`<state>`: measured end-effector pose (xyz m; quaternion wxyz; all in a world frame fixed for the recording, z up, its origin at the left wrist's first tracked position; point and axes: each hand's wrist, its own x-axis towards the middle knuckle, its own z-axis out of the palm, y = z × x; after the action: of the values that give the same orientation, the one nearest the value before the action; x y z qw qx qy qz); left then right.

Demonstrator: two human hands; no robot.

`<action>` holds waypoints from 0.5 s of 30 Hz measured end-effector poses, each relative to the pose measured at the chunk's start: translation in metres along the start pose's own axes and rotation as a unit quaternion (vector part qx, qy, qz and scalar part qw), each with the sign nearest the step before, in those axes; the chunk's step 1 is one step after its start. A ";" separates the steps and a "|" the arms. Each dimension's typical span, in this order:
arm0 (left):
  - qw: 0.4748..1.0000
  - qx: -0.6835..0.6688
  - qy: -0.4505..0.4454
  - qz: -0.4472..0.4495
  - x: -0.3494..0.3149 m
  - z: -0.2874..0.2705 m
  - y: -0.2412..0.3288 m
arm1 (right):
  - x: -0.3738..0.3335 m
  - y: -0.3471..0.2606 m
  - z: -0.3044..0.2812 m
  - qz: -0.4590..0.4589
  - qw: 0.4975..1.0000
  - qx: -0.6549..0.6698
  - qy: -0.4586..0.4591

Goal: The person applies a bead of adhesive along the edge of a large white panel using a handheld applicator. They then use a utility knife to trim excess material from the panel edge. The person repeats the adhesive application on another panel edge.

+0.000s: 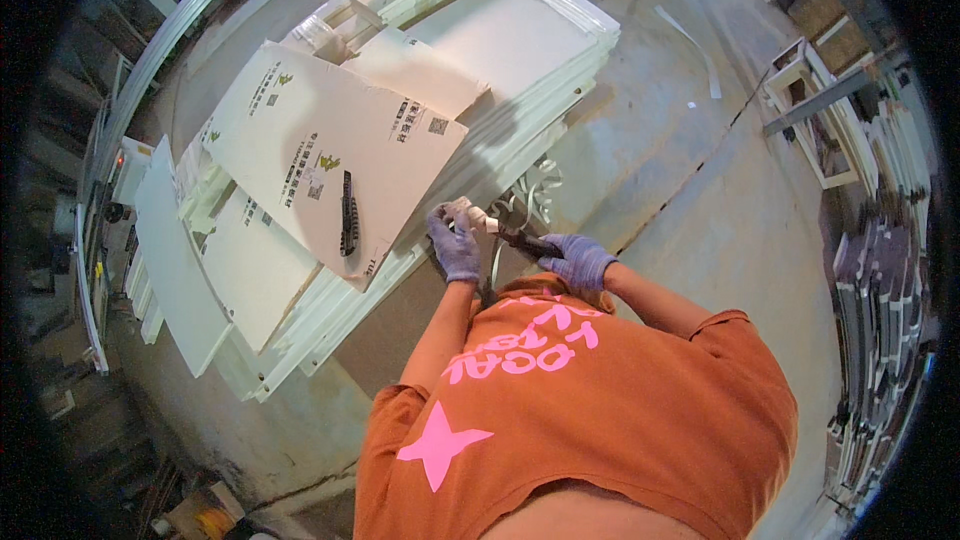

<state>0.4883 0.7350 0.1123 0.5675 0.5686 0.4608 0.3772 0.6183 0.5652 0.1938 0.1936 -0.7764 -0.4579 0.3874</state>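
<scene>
My left hand (456,245), in a purple-grey glove, is closed around a crumpled-looking whitish piece (466,210) just right of the panel stack. My right hand (580,260), gloved alike, grips a dark-handled tool (523,240) whose kind I cannot make out; its far end meets the whitish piece. Curled white strips (540,190) hang or lie just beyond both hands. To the left, a black utility knife (348,215) rests on a printed cardboard sheet (390,175). That sheet lies on the stack of white panels (530,25).
Long pale rails (190,15) run along the left side. At right stand an open wooden frame (815,120) and a dense row of upright panels (880,290). A loose white strip (692,50) lies on the concrete floor (700,210).
</scene>
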 end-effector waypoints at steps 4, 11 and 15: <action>0.998 -0.043 -0.016 0.044 0.014 -0.025 -0.020 | -0.003 -0.005 0.024 -0.003 0.995 -0.076 0.064; 0.986 -0.031 -0.092 -0.137 0.024 -0.053 -0.060 | -0.029 0.000 0.057 0.001 0.974 -0.175 0.142; 0.945 -0.054 -0.147 -0.286 0.020 -0.047 -0.070 | -0.039 0.012 0.065 0.040 0.975 -0.173 0.134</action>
<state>0.4421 0.7630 0.0439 0.7428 0.4310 0.4941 0.1356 0.5634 0.5221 0.1614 0.1006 -0.8607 -0.4562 0.2022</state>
